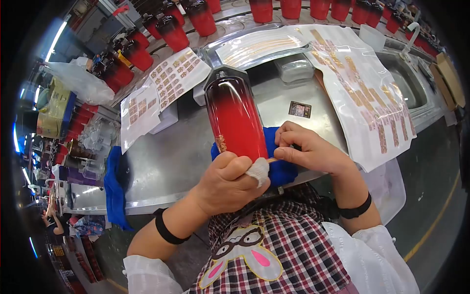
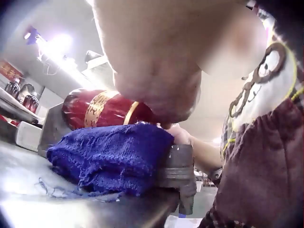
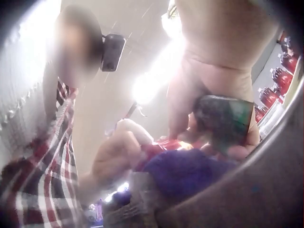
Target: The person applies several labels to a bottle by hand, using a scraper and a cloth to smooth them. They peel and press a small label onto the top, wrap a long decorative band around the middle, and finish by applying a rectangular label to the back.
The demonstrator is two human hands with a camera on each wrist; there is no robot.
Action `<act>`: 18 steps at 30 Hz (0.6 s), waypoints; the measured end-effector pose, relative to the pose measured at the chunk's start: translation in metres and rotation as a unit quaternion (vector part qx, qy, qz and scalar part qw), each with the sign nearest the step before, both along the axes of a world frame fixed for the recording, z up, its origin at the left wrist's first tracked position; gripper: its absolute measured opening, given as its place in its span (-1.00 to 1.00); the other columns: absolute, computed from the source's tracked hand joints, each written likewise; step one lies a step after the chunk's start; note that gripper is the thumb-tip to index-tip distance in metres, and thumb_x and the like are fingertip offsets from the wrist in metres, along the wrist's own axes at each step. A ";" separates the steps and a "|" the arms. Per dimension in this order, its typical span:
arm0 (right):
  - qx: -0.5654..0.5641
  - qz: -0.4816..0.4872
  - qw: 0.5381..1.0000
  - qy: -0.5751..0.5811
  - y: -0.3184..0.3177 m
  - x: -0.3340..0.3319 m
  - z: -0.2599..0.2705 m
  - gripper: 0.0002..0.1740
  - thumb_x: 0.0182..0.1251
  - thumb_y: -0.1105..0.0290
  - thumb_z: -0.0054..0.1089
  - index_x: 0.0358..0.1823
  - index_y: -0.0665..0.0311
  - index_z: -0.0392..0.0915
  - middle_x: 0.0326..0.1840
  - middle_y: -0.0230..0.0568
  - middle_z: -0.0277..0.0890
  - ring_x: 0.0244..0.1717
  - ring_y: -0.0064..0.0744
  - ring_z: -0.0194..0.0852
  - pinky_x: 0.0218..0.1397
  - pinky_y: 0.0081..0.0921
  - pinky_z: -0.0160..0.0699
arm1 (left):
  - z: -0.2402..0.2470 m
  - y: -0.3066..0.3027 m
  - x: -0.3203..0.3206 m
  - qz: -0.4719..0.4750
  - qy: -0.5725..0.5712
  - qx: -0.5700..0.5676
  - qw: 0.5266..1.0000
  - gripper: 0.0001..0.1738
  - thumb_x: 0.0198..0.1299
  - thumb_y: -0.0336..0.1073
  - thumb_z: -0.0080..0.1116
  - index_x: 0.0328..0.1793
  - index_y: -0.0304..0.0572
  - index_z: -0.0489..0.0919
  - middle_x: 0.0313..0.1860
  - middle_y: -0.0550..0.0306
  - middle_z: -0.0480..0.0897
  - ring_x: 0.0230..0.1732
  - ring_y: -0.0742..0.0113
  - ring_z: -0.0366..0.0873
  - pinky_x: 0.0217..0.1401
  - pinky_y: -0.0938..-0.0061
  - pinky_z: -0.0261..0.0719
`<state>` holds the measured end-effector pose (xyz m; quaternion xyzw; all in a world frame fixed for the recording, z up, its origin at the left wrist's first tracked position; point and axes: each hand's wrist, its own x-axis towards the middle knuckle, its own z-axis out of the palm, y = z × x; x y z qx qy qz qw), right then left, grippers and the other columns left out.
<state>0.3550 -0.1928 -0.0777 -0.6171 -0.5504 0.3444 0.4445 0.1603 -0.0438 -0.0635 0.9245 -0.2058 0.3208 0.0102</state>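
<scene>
A red glass bottle (image 1: 235, 117), shading to black at its far end, lies on a folded blue cloth (image 1: 281, 171) at the bench edge. My left hand (image 1: 227, 183) curls at the bottle's near end, its thumb wrapped in a white cover (image 1: 258, 172). A gold band (image 2: 130, 112) circles the bottle by that hand. My right hand (image 1: 313, 149) is just right of the bottle, thumb and forefinger bent beside a thin gold strip (image 1: 272, 159). In the right wrist view its fingers hold a dark green flat piece (image 3: 223, 121).
Sheets of gold decals (image 1: 362, 93) lie at the right, smaller decals (image 1: 176, 76) at the left. A dark card (image 1: 300, 110) lies on the metal bench (image 1: 171, 157). Behind stand several red-black bottles (image 1: 172, 33). A sink (image 1: 406, 81) is at far right; another blue cloth (image 1: 113, 186) hangs over the left edge.
</scene>
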 end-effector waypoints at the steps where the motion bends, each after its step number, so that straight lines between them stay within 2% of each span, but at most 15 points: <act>1: -0.004 -0.004 1.000 0.001 0.000 0.000 0.001 -0.67 0.37 0.18 0.27 -0.34 0.34 0.52 -0.20 -0.12 0.38 -0.15 -0.25 0.39 -0.03 -0.38 0.40 | 0.002 -0.002 0.002 0.003 0.010 0.018 1.000 -0.72 -0.31 -0.42 0.40 -0.37 0.08 0.68 0.07 0.32 0.60 -0.13 0.28 0.39 -0.23 0.37 0.40; 2: -0.004 -0.003 1.000 0.000 0.000 -0.001 0.001 -0.67 0.37 0.18 0.27 -0.34 0.34 0.52 -0.20 -0.12 0.38 -0.15 -0.25 0.39 -0.03 -0.38 0.41 | 0.003 -0.003 0.003 0.005 0.019 0.036 0.999 -0.72 -0.30 -0.41 0.40 -0.36 0.08 0.68 0.07 0.33 0.60 -0.12 0.28 0.39 -0.23 0.37 0.40; 5: 0.001 -0.008 1.000 -0.003 -0.001 0.000 -0.001 -0.67 0.37 0.18 0.26 -0.34 0.34 0.52 -0.18 -0.11 0.38 -0.14 -0.25 0.40 -0.03 -0.38 0.41 | -0.010 0.001 -0.001 -0.003 -0.017 -0.012 1.000 -0.70 -0.30 -0.43 0.41 -0.34 0.09 0.69 0.06 0.33 0.60 -0.13 0.28 0.39 -0.23 0.38 0.39; 8: 0.006 -0.020 1.000 -0.004 -0.002 -0.001 -0.004 -0.67 0.37 0.18 0.26 -0.34 0.34 0.52 -0.18 -0.10 0.38 -0.14 -0.24 0.40 -0.02 -0.38 0.42 | -0.020 0.002 -0.014 0.046 -0.020 -0.091 0.995 -0.66 -0.22 -0.36 0.50 -0.22 -0.04 0.69 -0.24 0.28 0.44 -0.21 0.31 0.42 -0.30 0.41 0.40; 9: 0.006 -0.024 1.000 -0.008 -0.002 -0.001 -0.004 -0.67 0.37 0.18 0.26 -0.34 0.34 0.52 -0.18 -0.10 0.39 -0.14 -0.24 0.40 -0.02 -0.38 0.42 | -0.023 0.001 -0.014 0.052 -0.037 -0.147 0.987 -0.62 -0.25 -0.38 0.51 -0.18 -0.04 0.69 -0.27 0.26 0.38 -0.26 0.30 0.39 -0.31 0.43 0.40; 12: 0.016 -0.040 0.999 -0.012 -0.002 -0.001 -0.009 -0.69 0.34 0.19 0.29 -0.33 0.33 0.52 -0.17 -0.11 0.38 -0.11 -0.24 0.40 0.01 -0.37 0.41 | -0.016 -0.003 -0.014 0.062 -0.030 -0.065 0.996 -0.63 -0.23 -0.36 0.49 -0.19 -0.03 0.69 -0.22 0.27 0.45 -0.19 0.31 0.40 -0.24 0.43 0.41; 15: 0.041 -0.040 0.998 -0.001 -0.005 -0.002 -0.011 -0.70 0.30 0.21 0.34 -0.31 0.30 0.50 -0.13 -0.14 0.37 -0.04 -0.22 0.38 0.08 -0.36 0.39 | -0.009 -0.004 -0.007 0.038 -0.028 -0.001 0.999 -0.71 -0.26 -0.38 0.39 -0.31 0.16 0.72 0.06 0.34 0.63 -0.03 0.29 0.37 -0.06 0.32 0.37; 18: 0.059 -0.024 0.997 -0.032 -0.011 -0.005 -0.014 -0.67 0.18 0.25 0.45 -0.29 0.27 0.47 -0.03 -0.16 0.34 0.08 -0.17 0.32 0.18 -0.33 0.37 | -0.001 -0.009 -0.004 0.052 -0.007 0.039 0.998 -0.77 -0.14 -0.34 0.32 -0.28 0.19 0.73 0.06 0.35 0.63 0.05 0.28 0.33 0.08 0.27 0.31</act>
